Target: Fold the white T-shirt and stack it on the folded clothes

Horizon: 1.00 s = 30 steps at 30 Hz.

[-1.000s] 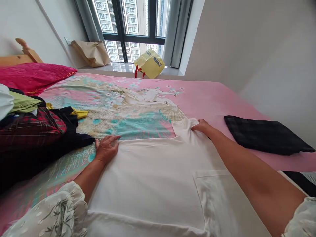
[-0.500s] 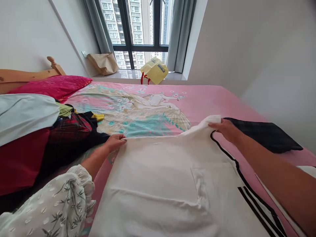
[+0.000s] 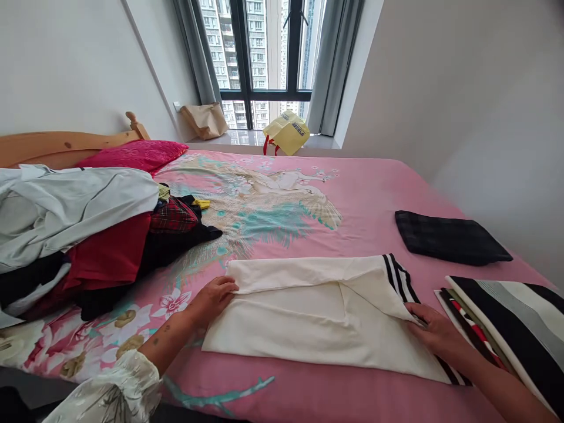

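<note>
A white garment with black stripes [image 3: 299, 320] lies on the bed in front of me, its far part doubled over towards me into a wide, low rectangle. My left hand [image 3: 219, 298] is closed on the folded layer at the left end, thumb and fingers pinching the cloth. At the striped right end, my right hand [image 3: 434, 330] grips the edge of the folded layer. A square seam, perhaps a pocket, shows in the middle of the garment. Its exact kind I cannot tell.
Folded striped clothes [image 3: 506, 320] are stacked at the right, with a folded black garment [image 3: 453, 238] beyond them. A loose heap of clothes [image 3: 110, 247] lies at the left. The pink bedspread [image 3: 365, 188] runs to the window sill, where a yellow bag [image 3: 288, 132] stands.
The garment's far edge, held up before, has come down towards me and lies doubled over. Both hands moved lower and nearer. The view shifted, showing more of both clothes piles.
</note>
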Each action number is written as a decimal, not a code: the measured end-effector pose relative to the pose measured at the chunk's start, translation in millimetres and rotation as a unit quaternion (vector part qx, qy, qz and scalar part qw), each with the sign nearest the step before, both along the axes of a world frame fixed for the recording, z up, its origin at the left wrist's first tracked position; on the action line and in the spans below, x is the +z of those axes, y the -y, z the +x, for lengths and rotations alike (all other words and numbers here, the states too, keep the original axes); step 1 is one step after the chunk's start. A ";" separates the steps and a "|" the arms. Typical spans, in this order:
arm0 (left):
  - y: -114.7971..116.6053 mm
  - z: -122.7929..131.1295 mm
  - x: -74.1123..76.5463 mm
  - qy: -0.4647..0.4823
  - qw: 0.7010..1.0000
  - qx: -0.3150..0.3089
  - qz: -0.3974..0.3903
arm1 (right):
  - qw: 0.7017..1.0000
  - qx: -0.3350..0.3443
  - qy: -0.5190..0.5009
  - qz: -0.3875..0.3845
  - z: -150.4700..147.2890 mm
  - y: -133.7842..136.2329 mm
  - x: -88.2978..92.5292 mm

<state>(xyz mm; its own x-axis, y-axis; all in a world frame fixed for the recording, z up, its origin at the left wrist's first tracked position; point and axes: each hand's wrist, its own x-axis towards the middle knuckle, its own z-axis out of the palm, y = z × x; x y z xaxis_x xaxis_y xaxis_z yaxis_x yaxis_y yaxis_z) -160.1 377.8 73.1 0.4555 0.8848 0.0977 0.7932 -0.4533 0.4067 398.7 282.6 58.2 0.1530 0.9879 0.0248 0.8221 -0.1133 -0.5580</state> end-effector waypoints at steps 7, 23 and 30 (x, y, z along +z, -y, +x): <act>-5.3 2.4 4.0 -0.019 0.999 -0.011 0.028 | 0.997 0.006 0.074 0.015 -14.5 -7.3 7.5; 18.8 12.6 11.5 -0.101 0.991 0.027 0.089 | 0.980 0.051 0.177 0.073 -34.7 19.7 4.3; 38.2 36.3 -10.7 -0.183 0.982 0.051 0.023 | 0.965 0.082 0.179 0.173 -61.7 17.2 24.1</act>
